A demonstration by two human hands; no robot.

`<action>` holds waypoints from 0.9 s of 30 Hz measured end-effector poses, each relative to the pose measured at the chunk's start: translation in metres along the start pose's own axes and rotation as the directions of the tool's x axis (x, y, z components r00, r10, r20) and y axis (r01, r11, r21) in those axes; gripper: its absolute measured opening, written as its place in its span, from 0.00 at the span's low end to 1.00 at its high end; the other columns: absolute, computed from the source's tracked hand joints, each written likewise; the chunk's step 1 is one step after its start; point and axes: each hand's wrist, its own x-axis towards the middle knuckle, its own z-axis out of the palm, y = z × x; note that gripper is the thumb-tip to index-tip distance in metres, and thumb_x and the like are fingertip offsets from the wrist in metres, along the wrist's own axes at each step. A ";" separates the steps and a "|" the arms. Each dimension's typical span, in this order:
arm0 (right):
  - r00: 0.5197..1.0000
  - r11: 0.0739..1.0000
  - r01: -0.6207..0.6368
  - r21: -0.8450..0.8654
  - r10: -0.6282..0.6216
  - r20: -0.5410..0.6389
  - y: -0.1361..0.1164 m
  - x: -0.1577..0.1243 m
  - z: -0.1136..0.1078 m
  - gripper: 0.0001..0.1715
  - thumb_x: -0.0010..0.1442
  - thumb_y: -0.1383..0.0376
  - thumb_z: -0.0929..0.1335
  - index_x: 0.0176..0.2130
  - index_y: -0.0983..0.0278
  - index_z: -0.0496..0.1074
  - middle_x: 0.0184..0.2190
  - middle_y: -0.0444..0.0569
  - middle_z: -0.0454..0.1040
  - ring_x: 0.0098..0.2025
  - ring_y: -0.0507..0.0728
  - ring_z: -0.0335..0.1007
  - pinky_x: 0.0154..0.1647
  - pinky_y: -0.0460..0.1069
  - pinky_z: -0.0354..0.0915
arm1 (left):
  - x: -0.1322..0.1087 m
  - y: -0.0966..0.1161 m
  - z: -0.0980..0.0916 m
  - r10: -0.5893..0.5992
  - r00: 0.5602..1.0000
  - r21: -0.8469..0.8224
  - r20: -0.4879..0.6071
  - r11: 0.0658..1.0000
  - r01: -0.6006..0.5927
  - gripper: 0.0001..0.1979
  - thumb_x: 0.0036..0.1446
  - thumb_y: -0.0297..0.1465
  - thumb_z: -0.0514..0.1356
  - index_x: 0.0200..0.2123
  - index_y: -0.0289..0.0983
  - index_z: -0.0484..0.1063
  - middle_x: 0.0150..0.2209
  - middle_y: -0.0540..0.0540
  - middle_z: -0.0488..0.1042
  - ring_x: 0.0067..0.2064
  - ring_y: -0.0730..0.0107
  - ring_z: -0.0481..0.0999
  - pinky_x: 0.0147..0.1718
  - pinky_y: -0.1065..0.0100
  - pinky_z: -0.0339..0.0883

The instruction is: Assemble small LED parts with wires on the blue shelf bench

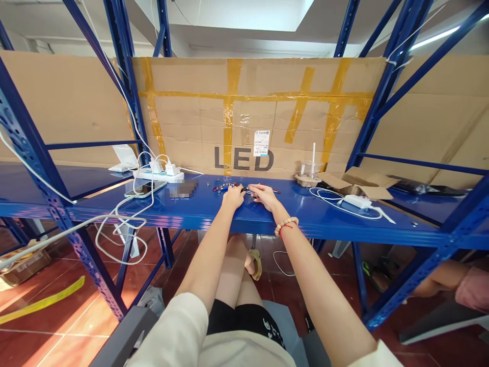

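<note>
My left hand (233, 197) and my right hand (264, 195) are close together over the front part of the blue shelf top (198, 206). A thin dark pen-like piece (244, 189) runs between their fingertips, and both hands are closed on it. Its exact kind is too small to make out. A thin red stick end (276, 191) shows just beyond my right fingers. Several small blue, red and metallic parts (218, 187) lie on the shelf beside and behind my left hand. My right wrist wears a beaded bracelet (286, 225).
On the left stand a white power strip (160, 176) with chargers, a phone (145, 189) and looping white cables. At right are a clear cup with a straw (310, 168), an opened cardboard box (359, 182) and a white adapter (358, 202). Taped cardboard (183, 122) closes the back.
</note>
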 end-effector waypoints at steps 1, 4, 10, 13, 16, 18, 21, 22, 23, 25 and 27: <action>1.000 1.000 0.004 0.000 -0.004 0.002 0.000 0.000 0.000 0.08 0.50 0.68 0.69 0.35 0.66 0.74 0.33 0.48 0.74 0.24 0.45 0.66 0.18 0.38 0.64 | 0.000 0.000 0.000 0.006 1.000 -0.001 -0.001 1.000 -0.006 0.19 0.60 0.36 0.43 0.51 0.39 0.63 0.49 0.42 0.68 0.53 0.57 0.61 0.47 0.59 0.61; 1.000 1.000 0.006 -0.006 -0.006 0.000 0.001 0.001 0.000 0.09 0.50 0.67 0.69 0.35 0.66 0.74 0.33 0.48 0.74 0.24 0.45 0.66 0.18 0.38 0.64 | 0.000 0.000 0.000 0.016 1.000 -0.007 -0.003 1.000 -0.016 0.19 0.59 0.36 0.44 0.50 0.39 0.64 0.49 0.42 0.68 0.52 0.58 0.61 0.47 0.60 0.61; 1.000 1.000 0.004 -0.021 -0.004 0.001 0.000 -0.001 0.000 0.09 0.50 0.68 0.69 0.34 0.66 0.74 0.31 0.48 0.74 0.24 0.45 0.66 0.18 0.38 0.64 | 0.000 -0.001 0.000 0.023 1.000 -0.014 -0.012 1.000 -0.024 0.19 0.59 0.37 0.45 0.50 0.39 0.64 0.49 0.43 0.68 0.51 0.61 0.62 0.48 0.61 0.60; 1.000 1.000 0.003 -0.023 -0.003 -0.008 -0.002 -0.003 0.001 0.09 0.50 0.68 0.69 0.35 0.66 0.74 0.32 0.48 0.74 0.23 0.45 0.65 0.17 0.38 0.64 | -0.002 0.000 -0.001 0.030 1.000 -0.028 -0.006 0.999 -0.031 0.18 0.60 0.37 0.44 0.49 0.40 0.65 0.48 0.43 0.69 0.51 0.60 0.62 0.47 0.61 0.61; 1.000 1.000 0.010 -0.005 -0.010 -0.010 -0.003 -0.004 0.001 0.09 0.50 0.68 0.69 0.35 0.66 0.74 0.31 0.47 0.74 0.23 0.45 0.65 0.18 0.39 0.64 | -0.003 0.002 -0.004 0.053 0.998 -0.018 -0.018 0.998 -0.054 0.19 0.60 0.37 0.43 0.48 0.40 0.66 0.47 0.43 0.70 0.51 0.60 0.62 0.45 0.62 0.61; 1.000 1.000 0.015 0.013 -0.015 -0.015 -0.003 -0.004 0.002 0.09 0.49 0.68 0.69 0.35 0.65 0.74 0.31 0.47 0.74 0.23 0.45 0.65 0.18 0.38 0.63 | -0.004 0.004 -0.006 0.076 0.996 0.023 -0.042 0.997 -0.075 0.19 0.60 0.37 0.43 0.47 0.39 0.66 0.46 0.42 0.71 0.51 0.59 0.62 0.46 0.61 0.60; 0.999 0.999 0.013 0.041 -0.012 -0.041 -0.004 -0.004 0.002 0.08 0.49 0.68 0.69 0.34 0.65 0.74 0.30 0.46 0.74 0.21 0.44 0.63 0.17 0.38 0.62 | -0.004 0.007 -0.007 0.102 0.991 0.089 -0.084 0.992 -0.094 0.19 0.60 0.37 0.43 0.45 0.38 0.68 0.44 0.41 0.72 0.51 0.57 0.61 0.49 0.59 0.57; 0.999 0.999 0.010 0.048 -0.007 -0.052 -0.004 -0.004 0.002 0.07 0.49 0.68 0.69 0.33 0.65 0.74 0.30 0.46 0.74 0.21 0.44 0.63 0.16 0.38 0.62 | -0.004 0.008 -0.007 0.107 0.990 0.098 -0.093 0.990 -0.098 0.19 0.60 0.37 0.42 0.45 0.38 0.68 0.44 0.41 0.72 0.51 0.57 0.61 0.50 0.58 0.56; 0.998 0.999 0.004 0.054 -0.001 -0.062 -0.004 -0.004 0.002 0.07 0.49 0.68 0.69 0.32 0.65 0.74 0.30 0.46 0.74 0.21 0.44 0.63 0.16 0.38 0.62 | -0.004 0.008 -0.007 0.113 0.989 0.101 -0.097 0.990 -0.103 0.19 0.60 0.37 0.42 0.44 0.37 0.68 0.45 0.41 0.72 0.51 0.57 0.61 0.50 0.57 0.55; 0.997 0.998 -0.008 0.058 0.012 -0.072 -0.005 -0.005 0.003 0.06 0.49 0.68 0.69 0.31 0.65 0.73 0.31 0.46 0.74 0.21 0.44 0.63 0.16 0.38 0.62 | -0.004 0.009 -0.007 0.123 0.989 0.089 -0.083 0.989 -0.115 0.19 0.60 0.36 0.42 0.45 0.37 0.67 0.45 0.40 0.72 0.50 0.58 0.63 0.50 0.58 0.55; 0.997 0.999 -0.013 0.052 0.016 -0.069 -0.006 -0.005 0.003 0.05 0.49 0.68 0.69 0.31 0.65 0.73 0.31 0.46 0.74 0.21 0.44 0.63 0.16 0.38 0.62 | -0.003 0.008 -0.007 0.131 0.990 0.043 -0.046 0.991 -0.129 0.18 0.61 0.35 0.42 0.46 0.37 0.66 0.45 0.41 0.71 0.49 0.61 0.66 0.48 0.62 0.58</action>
